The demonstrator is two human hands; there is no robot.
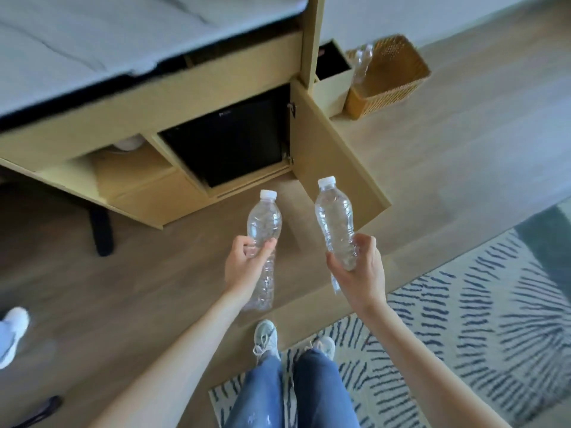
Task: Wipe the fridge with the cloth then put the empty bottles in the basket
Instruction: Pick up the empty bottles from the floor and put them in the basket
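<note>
My left hand (244, 267) grips a clear empty plastic bottle (264, 223) with a white cap, held upright above the wooden floor. In my right hand (361, 273) is a second clear empty bottle (335, 217), tilted slightly left, cap up. The black mini fridge (228, 140) sits inside the wooden cabinet ahead of the bottles, its front shut. A woven wicker basket (395, 84) stands on the floor at the far right, with clear bottles (363, 63) leaning in its left side. No cloth is in view.
The cabinet door (333, 162) stands open, jutting toward me between the fridge and the basket. A grey countertop (92, 38) spans the top left. A patterned rug (463, 319) covers the floor at right. Another person's white shoe (14, 332) shows at the left edge.
</note>
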